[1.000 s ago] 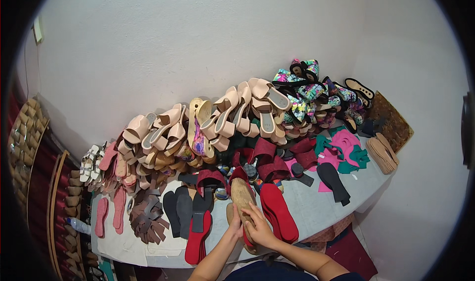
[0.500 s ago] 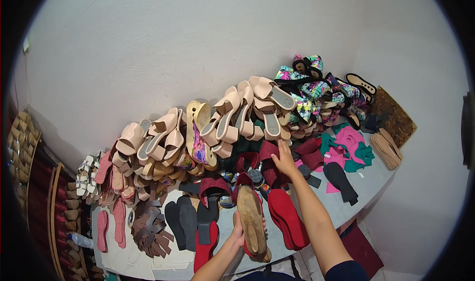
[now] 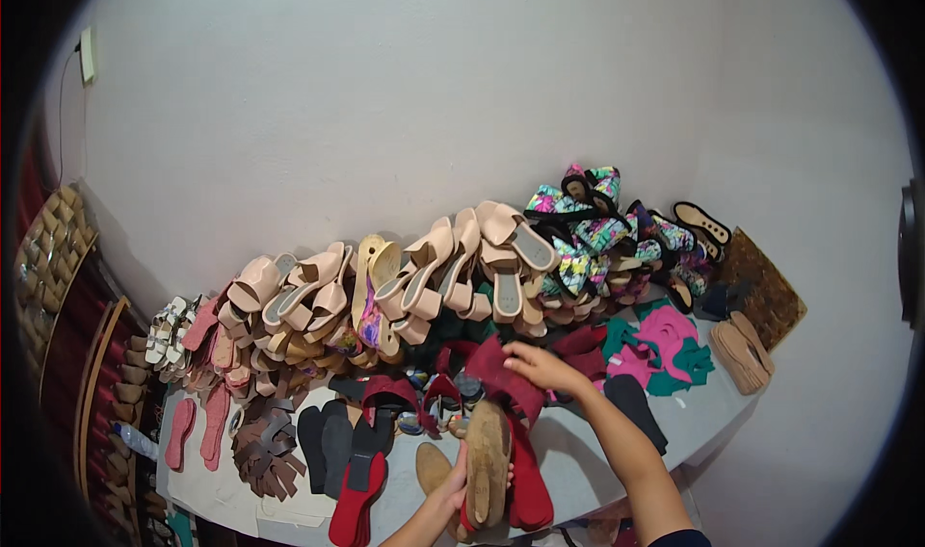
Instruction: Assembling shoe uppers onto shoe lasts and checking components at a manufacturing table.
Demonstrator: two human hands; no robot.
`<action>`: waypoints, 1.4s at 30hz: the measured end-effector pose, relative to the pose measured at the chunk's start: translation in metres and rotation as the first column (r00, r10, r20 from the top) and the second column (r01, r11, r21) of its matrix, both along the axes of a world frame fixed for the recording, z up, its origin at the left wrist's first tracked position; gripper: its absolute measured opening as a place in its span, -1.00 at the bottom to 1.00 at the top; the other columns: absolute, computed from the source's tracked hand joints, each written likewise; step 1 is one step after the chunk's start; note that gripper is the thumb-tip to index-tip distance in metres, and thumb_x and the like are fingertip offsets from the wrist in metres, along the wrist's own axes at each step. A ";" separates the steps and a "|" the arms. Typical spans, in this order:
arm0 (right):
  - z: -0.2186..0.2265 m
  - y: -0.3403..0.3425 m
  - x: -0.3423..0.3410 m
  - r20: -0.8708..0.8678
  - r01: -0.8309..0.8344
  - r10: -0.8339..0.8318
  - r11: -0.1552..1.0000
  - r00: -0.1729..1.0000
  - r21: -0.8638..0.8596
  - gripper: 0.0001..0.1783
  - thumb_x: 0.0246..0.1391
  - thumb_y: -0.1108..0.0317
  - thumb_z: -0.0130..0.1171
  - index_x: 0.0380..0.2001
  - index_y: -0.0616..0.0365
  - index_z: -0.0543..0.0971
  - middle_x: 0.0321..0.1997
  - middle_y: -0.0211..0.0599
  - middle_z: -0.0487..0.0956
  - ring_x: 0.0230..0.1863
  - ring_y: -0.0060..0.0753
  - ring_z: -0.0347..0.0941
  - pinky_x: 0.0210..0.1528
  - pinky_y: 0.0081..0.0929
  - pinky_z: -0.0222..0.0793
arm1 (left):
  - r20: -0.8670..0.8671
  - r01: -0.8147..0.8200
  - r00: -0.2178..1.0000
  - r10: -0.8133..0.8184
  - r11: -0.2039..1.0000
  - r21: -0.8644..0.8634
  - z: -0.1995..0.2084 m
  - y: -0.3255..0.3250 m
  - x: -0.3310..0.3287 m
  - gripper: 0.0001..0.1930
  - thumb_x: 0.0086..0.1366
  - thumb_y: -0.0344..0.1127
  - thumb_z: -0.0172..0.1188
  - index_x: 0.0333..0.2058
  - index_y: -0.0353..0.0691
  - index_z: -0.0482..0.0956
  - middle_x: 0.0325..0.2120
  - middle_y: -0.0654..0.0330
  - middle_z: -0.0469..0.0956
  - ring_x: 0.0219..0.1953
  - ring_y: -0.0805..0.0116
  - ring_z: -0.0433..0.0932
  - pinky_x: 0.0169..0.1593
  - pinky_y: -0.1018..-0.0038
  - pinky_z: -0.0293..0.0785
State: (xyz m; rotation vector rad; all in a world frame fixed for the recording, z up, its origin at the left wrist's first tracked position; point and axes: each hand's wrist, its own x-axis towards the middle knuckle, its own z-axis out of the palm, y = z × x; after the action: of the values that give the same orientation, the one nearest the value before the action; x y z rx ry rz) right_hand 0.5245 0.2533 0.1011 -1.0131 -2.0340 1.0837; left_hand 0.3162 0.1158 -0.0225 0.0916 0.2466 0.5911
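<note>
Near the front edge, my left hand point(image 3: 457, 484) is closed round a worn wooden shoe last point(image 3: 488, 460), sole side up, with some red showing beneath it. A second, tan last point(image 3: 433, 466) shows beside that hand. My right hand point(image 3: 541, 367) pinches a dark red shoe upper point(image 3: 503, 378) just above the last. Red insoles point(image 3: 528, 494) lie partly hidden right of the last; another red stack point(image 3: 356, 504) lies to its left. Further dark red uppers point(image 3: 390, 400) sit behind my hands.
Beige heeled sandals point(image 3: 424, 273) are piled along the wall, beside floral-patterned sandals point(image 3: 588, 239). Grey insoles point(image 3: 337, 441), brown strap pieces point(image 3: 270, 451) and pink insoles point(image 3: 214, 427) lie left. Pink and green pieces point(image 3: 665, 340), black soles point(image 3: 636, 412) and tan soles point(image 3: 740, 352) lie right.
My right hand has moved left and nearer, lifting a dark red upper toward the last. The view has tilted up. A tan last now shows left of the held one.
</note>
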 end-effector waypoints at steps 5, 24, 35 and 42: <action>-0.003 -0.026 0.016 0.243 -0.309 0.331 0.943 0.912 -0.125 -0.58 0.10 0.10 -0.12 -0.06 0.14 0.39 -0.09 -0.13 0.45 -0.07 -0.30 0.36 -0.02 -0.51 0.21 | -0.166 0.035 0.986 -0.033 0.999 0.006 0.021 -0.016 0.056 -0.08 0.00 0.45 -0.39 0.05 -0.31 0.14 -0.12 -0.09 0.35 -0.13 0.08 0.41 -0.06 0.21 0.37; -0.030 -0.088 0.145 0.062 0.050 -0.066 0.971 0.996 0.234 -0.62 0.06 0.21 -0.07 -0.07 0.12 0.37 -0.23 -0.15 0.34 -0.15 -0.21 0.29 -0.09 -0.44 0.20 | -0.378 -0.015 0.924 0.061 0.992 0.123 0.027 -0.046 0.169 -0.03 -0.03 0.50 -0.55 0.04 -0.30 0.15 -0.16 -0.01 0.39 -0.14 0.17 0.44 -0.11 0.35 0.39; -0.083 -0.103 0.159 -0.213 0.164 -0.221 0.952 0.952 -0.258 -0.58 0.12 0.29 -0.16 0.05 0.12 0.23 -0.12 -0.25 0.29 -0.05 -0.43 0.21 0.01 -0.58 0.10 | -0.411 -0.037 0.909 0.070 0.995 0.088 0.018 -0.043 0.188 0.01 -0.08 0.52 -0.60 0.04 -0.30 0.14 -0.15 -0.03 0.39 -0.14 0.15 0.43 -0.11 0.32 0.40; -0.089 -0.108 0.138 -0.500 0.097 -0.377 0.862 0.780 -0.498 -0.64 0.11 0.32 -0.18 -0.03 0.21 0.22 0.01 -0.27 0.24 0.05 -0.48 0.11 0.11 -0.58 -0.05 | -0.409 0.039 0.912 0.042 0.981 0.189 0.030 -0.036 0.196 0.16 -0.26 0.61 -0.66 0.11 -0.29 0.02 -0.04 -0.13 0.27 -0.09 0.11 0.38 -0.05 0.34 0.33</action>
State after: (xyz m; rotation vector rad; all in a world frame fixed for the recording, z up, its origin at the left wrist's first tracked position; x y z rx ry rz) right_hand 0.6627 0.1448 0.0117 -0.9633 -1.1380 1.5315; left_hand 0.5123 0.0794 0.0078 0.4083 0.5998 0.5925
